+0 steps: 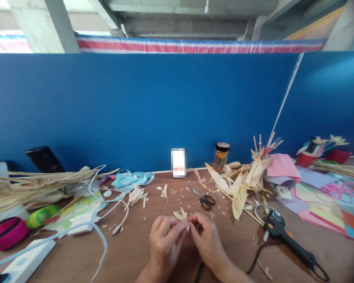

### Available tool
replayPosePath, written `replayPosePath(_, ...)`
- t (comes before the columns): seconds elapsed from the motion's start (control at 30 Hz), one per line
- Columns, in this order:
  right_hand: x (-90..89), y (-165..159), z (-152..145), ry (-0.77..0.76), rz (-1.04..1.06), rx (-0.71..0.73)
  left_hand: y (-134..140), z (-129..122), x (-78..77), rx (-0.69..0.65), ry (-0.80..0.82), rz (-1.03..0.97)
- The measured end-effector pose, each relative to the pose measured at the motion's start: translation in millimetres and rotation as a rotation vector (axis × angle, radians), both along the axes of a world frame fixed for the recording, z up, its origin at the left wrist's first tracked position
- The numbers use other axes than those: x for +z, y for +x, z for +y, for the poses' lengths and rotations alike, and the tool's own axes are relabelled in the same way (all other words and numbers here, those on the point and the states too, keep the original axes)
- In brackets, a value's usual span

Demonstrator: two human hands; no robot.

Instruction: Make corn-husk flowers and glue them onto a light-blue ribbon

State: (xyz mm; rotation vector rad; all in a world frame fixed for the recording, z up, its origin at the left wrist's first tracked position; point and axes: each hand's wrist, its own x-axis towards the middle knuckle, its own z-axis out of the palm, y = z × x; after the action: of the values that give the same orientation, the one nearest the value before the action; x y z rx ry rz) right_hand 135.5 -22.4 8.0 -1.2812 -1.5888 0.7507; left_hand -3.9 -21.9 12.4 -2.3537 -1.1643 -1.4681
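Corn-husk piece, small, pale and pointed like a few folded leaf tips, sits pinched between both hands near the front edge of the table, about midway along it. The left hand curls around it from the left, thumb and forefinger closed on its base; the right hand meets it from the other side, fingertips closed on the same spot, the other fingers tucked under.

Judging by how things lie, the work looks underway but far from finished: the held piece is only a few short leaves, thin slivers and trimmings litter the brown wood in front of the hands, and a large heap of uncut husks lies toward the back right part of the table, dry, papery, ribbed and curling. Long straw-coloured stalks stretch along the left side.

Black-handled scissors lie just beyond the hands, blades closed. A black glue gun rests to the right, its cord trailing to the front edge. A glass jar with a dark lid stands at the back edge against the blue partition. Pale blue ribbon loops softly at the back left, with white cables nearby. Smooth coloured paper sheets cover the right end.
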Motion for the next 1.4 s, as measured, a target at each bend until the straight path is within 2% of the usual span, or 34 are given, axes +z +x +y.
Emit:
replayPosePath(0.13,0.8,1.7,1.6,-0.017,0.034,0.010,-0.2,0.7,0.9,-0.017,0.042,0.049)
replayPosePath(0.3,1.7,4.3,1.3,-0.012,0.067,0.020,-1.0,-1.7,2.0,-0.041,0.048,0.012)
replayPosePath(0.37,1.9,4.4,0.9,-0.015,0.080,0.011,-2.2,-2.7,1.6,-0.053,-0.002,-0.087)
replayPosePath(0.5,1.1,4.5,1.6,-0.005,0.070,-0.013,-4.4,1.5,-0.7,0.002,-0.160,-0.436)
replayPosePath(0.57,1.1,4.8,2.0,0.012,0.061,0.001,-5.1,5.6,-1.6,-0.002,-0.217,-0.515)
replayPosePath(0.73,3.6,4.8,1.1,0.069,0.052,0.056,-5.6,10.3,1.0,-0.143,-0.230,-0.420)
replayPosePath(1.0,3.3,5.3,0.0,0.075,0.076,0.120,-6.8,13.2,4.7,-0.184,-0.255,-0.302)
replayPosePath(1.2,2.6,4.9,0.6,0.070,0.106,0.123,-6.2,14.4,-0.8,-0.169,-0.281,-0.331)
replayPosePath(1.4,3.7,4.8,0.0,0.059,0.143,0.131,-1.7,10.9,0.4,-0.216,-0.353,-0.400)
